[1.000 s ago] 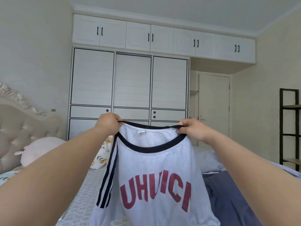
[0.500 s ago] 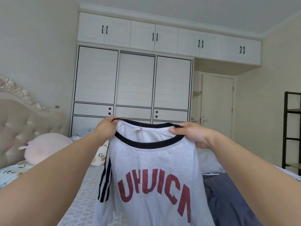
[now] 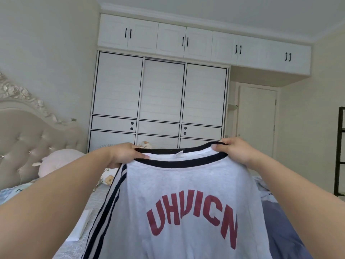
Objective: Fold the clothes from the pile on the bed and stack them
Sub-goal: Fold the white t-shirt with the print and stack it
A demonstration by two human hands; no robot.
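Note:
A light grey T-shirt (image 3: 186,186) with a black collar band, red letters across the chest and dark stripes down its left sleeve hangs in the air in front of me. My left hand (image 3: 123,154) pinches the collar's left end. My right hand (image 3: 235,152) pinches the collar's right end. The collar is stretched out between them and the shirt's front faces me. Its lower part runs out of the frame. The pile of clothes is hidden behind the shirt and my arms.
The bed (image 3: 100,199) with a pale patterned cover lies below, a padded headboard (image 3: 28,139) and a pink plush pillow (image 3: 57,161) at the left. Dark blue fabric (image 3: 280,230) lies at lower right. A white wardrobe (image 3: 160,98) fills the far wall; a black shelf (image 3: 339,152) stands at right.
My hands have drawn further apart, pulling the collar wider and flatter. The shirt hangs more squarely facing me, and my view has tilted slightly up and left.

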